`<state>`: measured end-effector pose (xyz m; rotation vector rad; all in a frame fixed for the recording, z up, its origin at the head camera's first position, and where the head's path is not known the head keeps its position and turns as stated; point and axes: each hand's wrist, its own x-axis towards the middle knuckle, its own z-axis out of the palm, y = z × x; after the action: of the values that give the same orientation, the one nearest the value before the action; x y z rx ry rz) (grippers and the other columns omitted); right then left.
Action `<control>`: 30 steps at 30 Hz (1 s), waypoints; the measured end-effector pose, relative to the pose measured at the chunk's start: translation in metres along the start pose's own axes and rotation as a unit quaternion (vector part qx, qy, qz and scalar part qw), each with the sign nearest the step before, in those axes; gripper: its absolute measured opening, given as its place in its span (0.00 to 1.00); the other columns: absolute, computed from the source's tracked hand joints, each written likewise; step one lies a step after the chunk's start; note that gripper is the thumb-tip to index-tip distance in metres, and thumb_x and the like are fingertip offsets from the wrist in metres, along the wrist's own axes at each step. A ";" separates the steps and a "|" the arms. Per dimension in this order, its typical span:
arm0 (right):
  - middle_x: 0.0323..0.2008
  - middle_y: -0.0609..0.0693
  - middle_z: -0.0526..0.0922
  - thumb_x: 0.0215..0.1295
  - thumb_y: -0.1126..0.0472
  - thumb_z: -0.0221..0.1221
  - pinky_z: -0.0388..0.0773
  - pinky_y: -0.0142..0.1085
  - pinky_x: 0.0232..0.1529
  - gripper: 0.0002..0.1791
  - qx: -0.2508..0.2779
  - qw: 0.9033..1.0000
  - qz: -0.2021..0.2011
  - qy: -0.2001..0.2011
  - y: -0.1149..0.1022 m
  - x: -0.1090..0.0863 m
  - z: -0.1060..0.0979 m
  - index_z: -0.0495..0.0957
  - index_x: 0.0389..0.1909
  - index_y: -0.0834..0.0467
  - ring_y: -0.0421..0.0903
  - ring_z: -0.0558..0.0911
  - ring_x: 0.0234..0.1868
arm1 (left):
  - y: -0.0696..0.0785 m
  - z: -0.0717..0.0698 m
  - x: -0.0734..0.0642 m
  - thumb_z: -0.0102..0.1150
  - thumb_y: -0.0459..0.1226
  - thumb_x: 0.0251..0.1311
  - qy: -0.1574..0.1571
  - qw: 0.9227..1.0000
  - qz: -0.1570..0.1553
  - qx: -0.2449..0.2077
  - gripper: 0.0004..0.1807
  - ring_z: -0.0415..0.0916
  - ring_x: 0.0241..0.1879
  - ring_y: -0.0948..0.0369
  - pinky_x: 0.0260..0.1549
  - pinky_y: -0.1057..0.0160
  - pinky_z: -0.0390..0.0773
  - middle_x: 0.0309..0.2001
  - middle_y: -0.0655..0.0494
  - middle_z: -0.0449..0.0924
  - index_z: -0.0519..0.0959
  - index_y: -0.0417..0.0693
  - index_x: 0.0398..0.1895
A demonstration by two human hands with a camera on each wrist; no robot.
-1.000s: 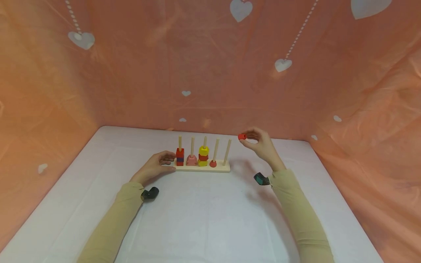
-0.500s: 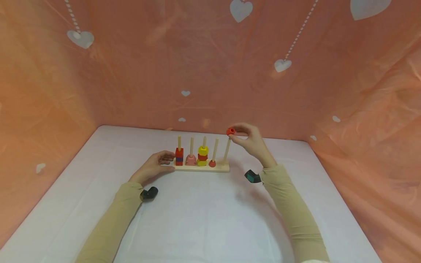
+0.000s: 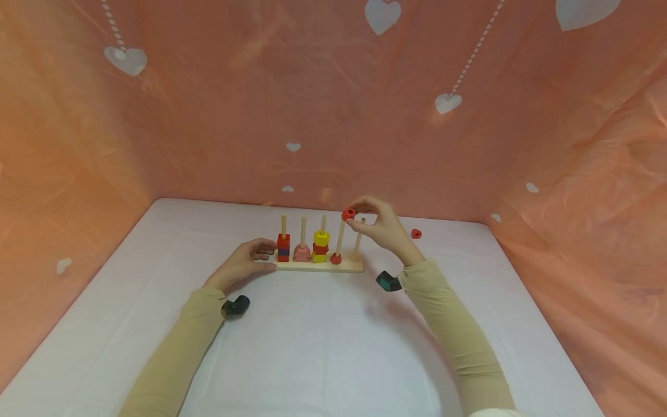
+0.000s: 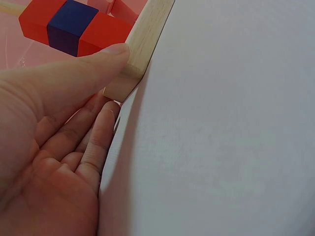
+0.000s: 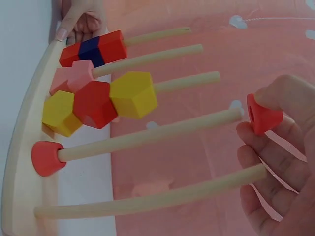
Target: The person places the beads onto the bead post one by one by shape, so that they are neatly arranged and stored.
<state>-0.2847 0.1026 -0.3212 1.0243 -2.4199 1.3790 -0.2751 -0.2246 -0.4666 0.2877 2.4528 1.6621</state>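
Note:
A wooden peg stand (image 3: 318,267) with several upright pegs stands on the table. My left hand (image 3: 242,263) holds its left end; in the left wrist view the thumb (image 4: 115,51) lies against the base edge and the fingers curl by the corner. Between thumb and forefinger my right hand (image 3: 383,229) pinches a small red cone-shaped bead (image 5: 263,117). That bead is just off the tip of the fourth peg (image 5: 157,133), its hole facing the peg. A similar red bead (image 5: 47,158) sits at this peg's foot. The fifth peg (image 5: 157,196) is bare.
Red and blue blocks (image 3: 283,248) fill the first peg's lower part, a pink piece (image 3: 301,253) the second's, and yellow and red beads (image 3: 321,246) the third's. Another red bead (image 3: 416,234) lies on the table (image 3: 323,347) behind the right hand. Orange cloth (image 3: 333,116) hangs behind.
My right hand has moved left with the red bead, from right of the stand to the fourth peg's tip. The loose bead on the table has come into sight. The left hand stays put.

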 end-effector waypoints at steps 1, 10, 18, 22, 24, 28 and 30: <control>0.40 0.61 0.82 0.58 0.71 0.64 0.73 0.49 0.54 0.14 -0.001 1.000 0.002 -0.004 0.000 0.001 0.001 0.77 0.44 0.69 0.56 0.79 0.44 | 0.000 0.000 0.000 0.71 0.39 0.52 0.000 1.000 0.002 0.003 0.34 0.68 0.57 0.48 0.59 0.49 0.68 0.60 0.44 0.71 0.68 0.43 0.62; 0.39 0.62 0.83 0.57 0.72 0.64 0.72 0.49 0.52 0.12 -0.009 0.999 0.022 -0.024 0.003 0.003 0.011 0.78 0.43 0.70 0.58 0.79 0.44 | -0.001 -0.001 0.001 0.71 0.38 0.52 0.000 1.000 0.005 0.001 0.33 0.69 0.57 0.49 0.59 0.49 0.67 0.59 0.45 0.71 0.69 0.44 0.61; 0.37 0.52 0.83 0.56 0.65 0.68 0.73 0.42 0.40 0.13 0.006 0.998 0.066 -0.024 0.055 0.003 0.023 0.80 0.41 0.62 0.55 0.79 0.42 | -0.001 0.000 0.002 0.71 0.40 0.52 0.000 1.000 0.001 -0.006 0.34 0.68 0.57 0.49 0.58 0.49 0.68 0.59 0.46 0.71 0.69 0.45 0.62; 0.40 0.52 0.83 0.56 0.64 0.68 0.75 0.49 0.48 0.13 0.043 0.994 0.102 -0.016 0.066 -0.001 0.030 0.80 0.42 0.62 0.56 0.79 0.45 | -0.002 -0.001 0.003 0.71 0.39 0.52 0.002 1.000 0.006 -0.002 0.33 0.68 0.56 0.49 0.59 0.49 0.68 0.59 0.45 0.71 0.69 0.44 0.61; 0.40 0.53 0.83 0.56 0.63 0.68 0.75 0.50 0.51 0.13 0.063 0.991 0.119 -0.013 0.069 -0.004 0.034 0.81 0.42 0.62 0.54 0.79 0.45 | -0.002 -0.001 0.003 0.71 0.39 0.52 0.001 1.000 0.008 0.000 0.33 0.68 0.56 0.49 0.59 0.49 0.67 0.59 0.45 0.71 0.69 0.43 0.61; 0.39 0.52 0.84 0.57 0.62 0.68 0.73 0.46 0.52 0.12 0.082 0.984 0.160 -0.016 0.079 -0.011 0.044 0.82 0.41 0.62 0.50 0.79 0.45 | -0.002 0.000 0.002 0.71 0.38 0.52 0.002 1.000 0.002 0.000 0.33 0.68 0.56 0.49 0.59 0.49 0.67 0.59 0.45 0.71 0.69 0.44 0.61; 0.39 0.51 0.84 0.56 0.61 0.68 0.71 0.46 0.52 0.13 0.080 0.980 0.180 -0.019 0.083 -0.015 0.049 0.82 0.42 0.61 0.50 0.79 0.47 | -0.002 -0.001 0.002 0.71 0.38 0.52 0.002 1.000 0.006 0.004 0.32 0.68 0.56 0.49 0.59 0.49 0.67 0.59 0.44 0.71 0.69 0.43 0.61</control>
<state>-0.3176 0.0977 -0.4129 0.6655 -2.6559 1.7026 -0.2771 -0.2257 -0.4682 0.3016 2.4655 1.6591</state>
